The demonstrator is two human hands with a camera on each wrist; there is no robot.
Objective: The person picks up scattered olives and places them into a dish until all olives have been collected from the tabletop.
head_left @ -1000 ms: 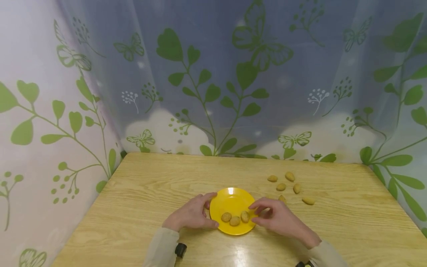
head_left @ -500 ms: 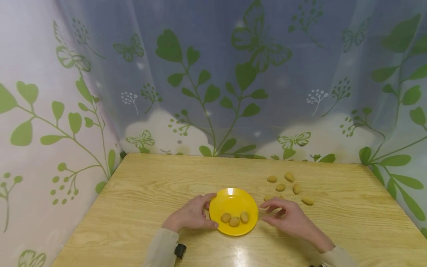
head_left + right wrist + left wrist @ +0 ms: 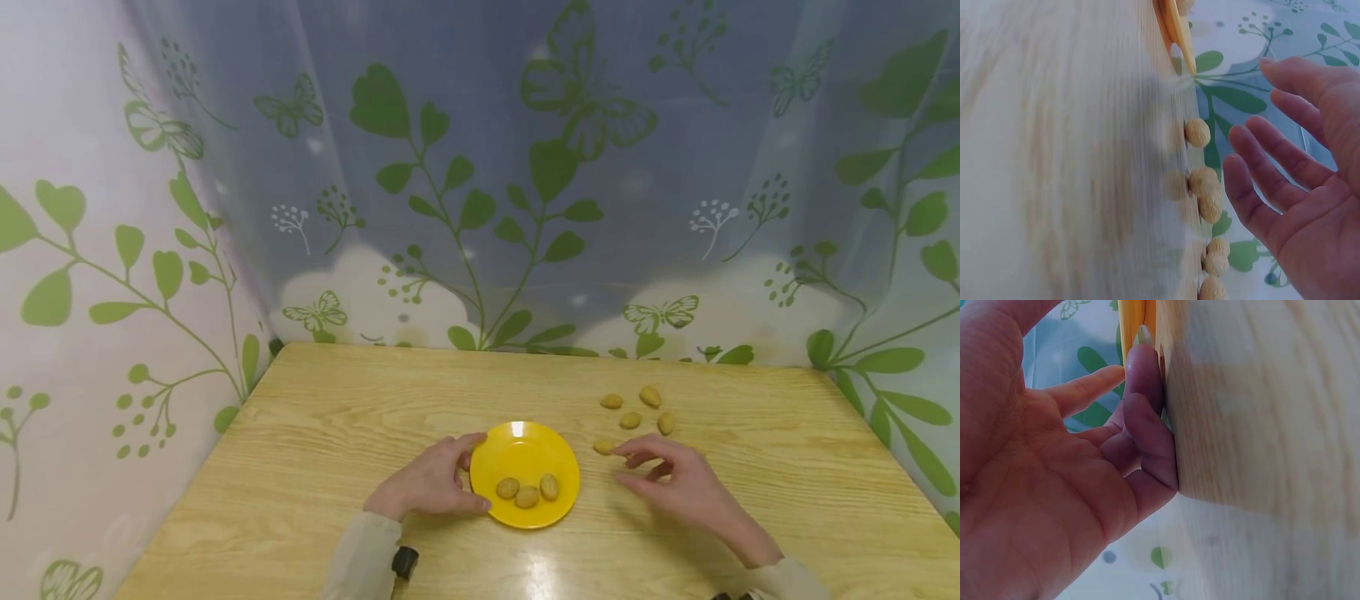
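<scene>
In the head view a yellow plate [image 3: 525, 442] lies on the wooden table, with three tan, oval nuts in the shell [image 3: 527, 497] near its front rim. My left hand [image 3: 429, 482] holds the plate's left edge, thumb at the front rim and forefinger farther back. Its curled fingers [image 3: 1147, 425] rest against the tabletop in the left wrist view. To the right of the plate, my right hand [image 3: 678, 487] hovers with nothing in it, fingers relaxed and parted. Just beyond its fingertips lies a loose nut [image 3: 603, 447]; another is partly hidden behind the hand.
Several more nuts [image 3: 630, 420] are scattered on the table's back right part. The wooden table [image 3: 360, 392] ends at a curtain [image 3: 480, 208] printed with leaves and butterflies, which also hangs along the sides.
My right hand has moved from the plate's right rim to the right, toward the loose nuts. The left hand, the plate and the three nuts on it have stayed put.
</scene>
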